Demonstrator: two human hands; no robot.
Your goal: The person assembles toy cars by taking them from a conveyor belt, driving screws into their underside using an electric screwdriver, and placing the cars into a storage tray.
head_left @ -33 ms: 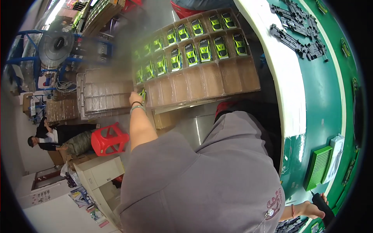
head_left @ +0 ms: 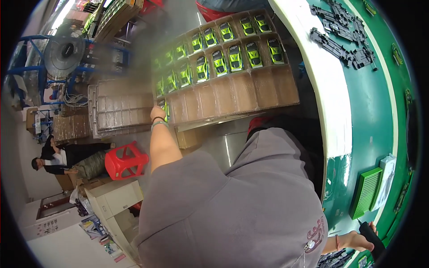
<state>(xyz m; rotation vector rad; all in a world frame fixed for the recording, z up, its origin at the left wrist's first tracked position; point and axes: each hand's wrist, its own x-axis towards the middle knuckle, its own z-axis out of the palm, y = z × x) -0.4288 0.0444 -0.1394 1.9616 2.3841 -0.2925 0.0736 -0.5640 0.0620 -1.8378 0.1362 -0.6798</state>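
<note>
My left hand [head_left: 159, 111] reaches down to the near left corner of a brown compartment tray [head_left: 250, 89]. Its fingers are closed on a green toy car [head_left: 163, 105] at a corner compartment. Several more green toy cars [head_left: 234, 56] fill the tray's far rows, and the near row is bare. At the lower right, my right hand [head_left: 355, 241] grips a black handled tool [head_left: 373, 237] by the edge of the green table [head_left: 371, 102].
A stack of empty trays [head_left: 118, 107] lies left of the tray, with a red stool [head_left: 125, 161] and a white cabinet [head_left: 116, 198] nearer. Black plastic parts [head_left: 344, 40] and a green perforated block [head_left: 366, 192] lie on the table. A fan [head_left: 65, 51] and a seated person [head_left: 58, 156] are at left.
</note>
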